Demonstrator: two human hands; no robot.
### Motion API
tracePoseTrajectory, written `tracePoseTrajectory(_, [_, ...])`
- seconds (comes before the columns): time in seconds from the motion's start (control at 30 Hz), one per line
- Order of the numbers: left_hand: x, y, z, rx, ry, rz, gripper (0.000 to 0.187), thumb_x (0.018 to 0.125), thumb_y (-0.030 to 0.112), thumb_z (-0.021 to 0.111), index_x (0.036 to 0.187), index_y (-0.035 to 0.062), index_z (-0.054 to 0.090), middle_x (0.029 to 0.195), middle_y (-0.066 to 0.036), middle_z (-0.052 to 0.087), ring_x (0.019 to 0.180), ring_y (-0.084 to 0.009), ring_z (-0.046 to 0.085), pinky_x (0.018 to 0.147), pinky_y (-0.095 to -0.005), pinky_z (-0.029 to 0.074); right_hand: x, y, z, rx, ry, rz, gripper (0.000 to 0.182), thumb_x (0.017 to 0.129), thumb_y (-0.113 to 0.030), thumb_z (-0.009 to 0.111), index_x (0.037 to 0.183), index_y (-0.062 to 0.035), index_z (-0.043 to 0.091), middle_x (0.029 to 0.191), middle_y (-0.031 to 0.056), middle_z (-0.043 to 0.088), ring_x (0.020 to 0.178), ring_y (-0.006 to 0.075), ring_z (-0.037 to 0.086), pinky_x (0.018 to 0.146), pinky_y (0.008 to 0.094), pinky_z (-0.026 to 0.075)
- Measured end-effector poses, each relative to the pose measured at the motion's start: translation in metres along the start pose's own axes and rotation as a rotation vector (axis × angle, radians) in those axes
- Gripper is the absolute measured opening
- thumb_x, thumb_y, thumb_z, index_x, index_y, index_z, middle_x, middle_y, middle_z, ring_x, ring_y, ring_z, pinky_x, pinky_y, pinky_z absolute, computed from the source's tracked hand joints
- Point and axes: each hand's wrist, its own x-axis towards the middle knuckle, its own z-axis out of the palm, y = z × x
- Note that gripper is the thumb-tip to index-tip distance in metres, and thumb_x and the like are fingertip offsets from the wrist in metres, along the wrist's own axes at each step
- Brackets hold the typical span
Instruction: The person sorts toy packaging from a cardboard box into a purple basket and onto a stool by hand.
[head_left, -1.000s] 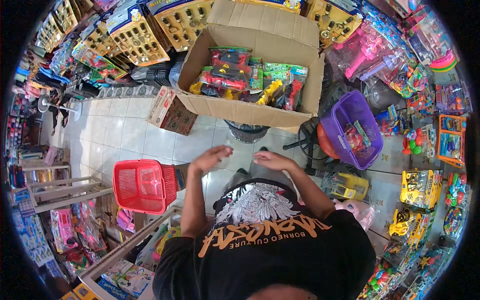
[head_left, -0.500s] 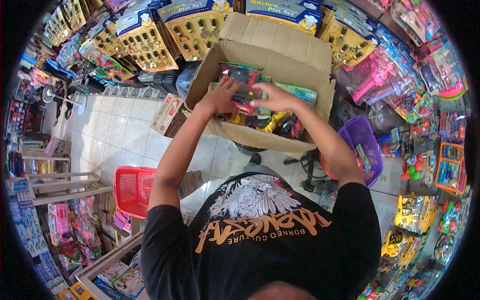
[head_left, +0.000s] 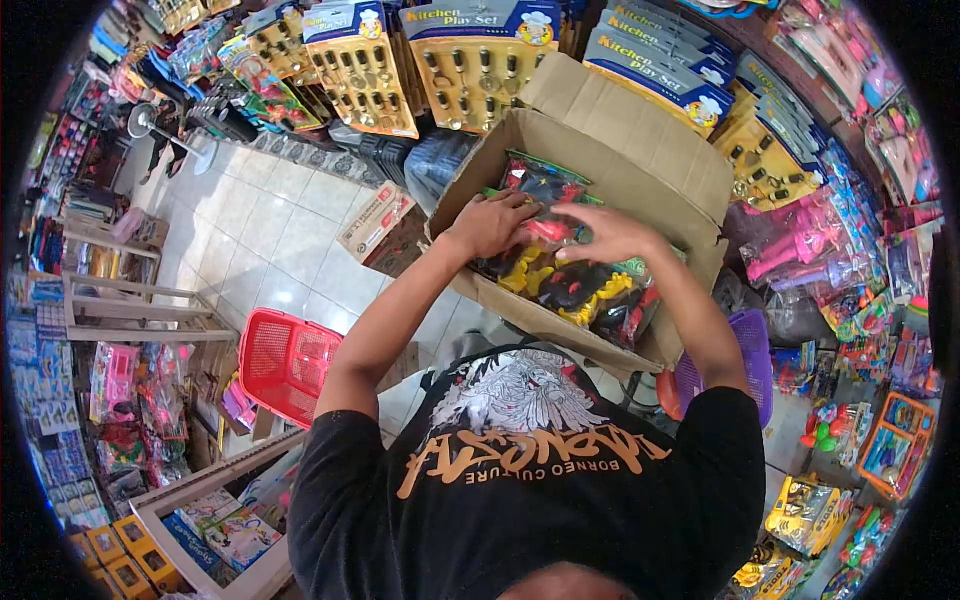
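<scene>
An open cardboard box (head_left: 620, 170) holds several clear plastic packs of toys in red, black and yellow. Inside it, my left hand (head_left: 490, 224) lies on a pack with red parts (head_left: 548, 230), its fingers bent over the plastic and partly hidden. My right hand (head_left: 608, 234) is at the other side of that pack, with thumb and fingers apart. A black and yellow pack (head_left: 590, 290) lies nearer to me in the box. Another pack with a green edge (head_left: 545, 180) rests beyond my hands.
Kitchen play sets (head_left: 480, 70) hang behind the box. A red basket (head_left: 290, 365) stands at the left and a purple basket (head_left: 750, 365) at the right. A small carton (head_left: 380, 230) touches the box's left side. A fan (head_left: 180, 135) stands farther back.
The view has turned, so the box appears farther right and lower. Both hands have come down onto the packs, and the red pack has shifted between them.
</scene>
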Motion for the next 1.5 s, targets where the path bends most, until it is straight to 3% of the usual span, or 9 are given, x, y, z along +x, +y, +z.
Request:
tracePoseTrajectory(0.23, [-0.008, -0.018, -0.062, -0.403, 0.315, 0.062, 0.036, 0.089, 0.038, 0.047, 0.098, 0.0047, 0.057, 0.086, -0.019, 0.061, 0.082, -0.0397, 0.056, 0.070, -0.0447, 0.045, -0.014, -0.004, -0.046, 0.331, 0.377, -0.029, 0.076, 0.075, -0.036, 0.069, 0.137, -0.0116, 0.033, 0.136, 0.0111, 0.039, 0.128, 0.0241, 0.034, 0.103, 0.0409, 0.028])
tracePoseTrajectory(0.33, [-0.015, -0.025, -0.090, -0.546, 0.193, -0.037, 0.034, 0.090, 0.035, 0.047, 0.100, 0.0037, 0.055, 0.083, -0.020, 0.061, 0.078, -0.0396, 0.056, 0.067, -0.0430, 0.044, -0.010, 0.018, -0.030, 0.529, 0.645, -0.056, 0.085, 0.071, -0.038, 0.073, 0.138, -0.0117, 0.029, 0.140, 0.0141, 0.031, 0.131, 0.0284, 0.028, 0.106, 0.0424, 0.023])
tracePoseTrajectory(0.37, [-0.016, -0.029, -0.089, -0.662, 0.206, -0.060, 0.034, 0.091, 0.033, 0.047, 0.105, 0.0026, 0.054, 0.082, -0.021, 0.060, 0.077, -0.0381, 0.057, 0.067, -0.0395, 0.044, -0.008, 0.020, -0.023, 0.655, 0.658, -0.014, 0.097, 0.070, -0.035, 0.075, 0.142, -0.0149, 0.012, 0.143, 0.0181, 0.023, 0.132, 0.0318, 0.023, 0.105, 0.0465, 0.023])
tracePoseTrajectory(0.5, [-0.013, -0.032, -0.077, -0.974, 0.362, 0.025, 0.036, 0.093, 0.028, 0.049, 0.119, 0.0024, 0.050, 0.095, -0.015, 0.062, 0.087, -0.0183, 0.059, 0.077, -0.0330, 0.044, 0.016, 0.014, 0.015, 0.847, 0.787, 0.023, 0.111, 0.069, -0.020, 0.078, 0.140, -0.0159, -0.006, 0.137, 0.0221, 0.028, 0.129, 0.0292, 0.029, 0.101, 0.0454, 0.032])
tracePoseTrajectory(0.8, [-0.002, -0.037, -0.073, -1.400, 0.272, 0.004, 0.042, 0.086, 0.012, 0.061, 0.122, -0.0014, 0.046, 0.109, -0.008, 0.058, 0.096, -0.0103, 0.055, 0.081, -0.0267, 0.046, 0.040, -0.017, 0.009, 0.799, 0.871, 0.065, 0.101, 0.069, -0.021, 0.079, 0.139, -0.0060, 0.008, 0.126, 0.0176, 0.042, 0.113, 0.0237, 0.047, 0.091, 0.0366, 0.044])
tracePoseTrajectory(1.0, [-0.002, -0.039, -0.050, -1.473, 0.352, -0.011, 0.037, 0.083, 0.008, 0.063, 0.117, -0.0001, 0.050, 0.099, -0.004, 0.062, 0.084, -0.0091, 0.058, 0.073, -0.0244, 0.048, -0.011, -0.011, 0.013, 0.646, 0.621, 0.195, 0.102, 0.071, -0.036, 0.076, 0.141, -0.0056, 0.007, 0.135, 0.0214, 0.033, 0.123, 0.0303, 0.038, 0.096, 0.0412, 0.038])
tracePoseTrajectory(1.17, [-0.015, -0.044, -0.038, -1.517, 0.431, -0.123, 0.032, 0.085, 0.011, 0.062, 0.113, 0.0010, 0.051, 0.100, -0.005, 0.061, 0.087, -0.0100, 0.058, 0.076, -0.0261, 0.048, -0.076, 0.014, 0.030, 0.010, -0.072, 0.321, 0.095, 0.063, -0.028, 0.076, 0.141, -0.0248, 0.023, 0.146, 0.0160, 0.019, 0.133, 0.0372, 0.019, 0.106, 0.0529, 0.015])
tracePoseTrajectory(1.3, [-0.011, -0.038, -0.028, -1.629, 0.475, -0.206, 0.029, 0.086, 0.012, 0.060, 0.112, 0.0018, 0.052, 0.099, -0.005, 0.061, 0.086, -0.0106, 0.058, 0.075, -0.0265, 0.049, -0.083, -0.008, 0.056, -0.219, -0.087, 0.529, 0.093, 0.056, -0.025, 0.077, 0.134, -0.0447, 0.031, 0.147, 0.0150, 0.017, 0.136, 0.0374, 0.008, 0.097, 0.0683, 0.002])
tracePoseTrajectory(1.5, [-0.005, -0.032, -0.024, -1.705, 0.496, -0.216, 0.028, 0.087, 0.011, 0.059, 0.112, 0.0017, 0.053, 0.099, -0.005, 0.062, 0.084, -0.0103, 0.059, 0.073, -0.0255, 0.049, -0.078, 0.001, 0.069, -0.265, 0.069, 0.454, 0.063, 0.066, -0.021, 0.071, 0.124, -0.0332, 0.049, 0.142, 0.0046, 0.031, 0.134, 0.0306, 0.021, 0.098, 0.0683, 0.003])
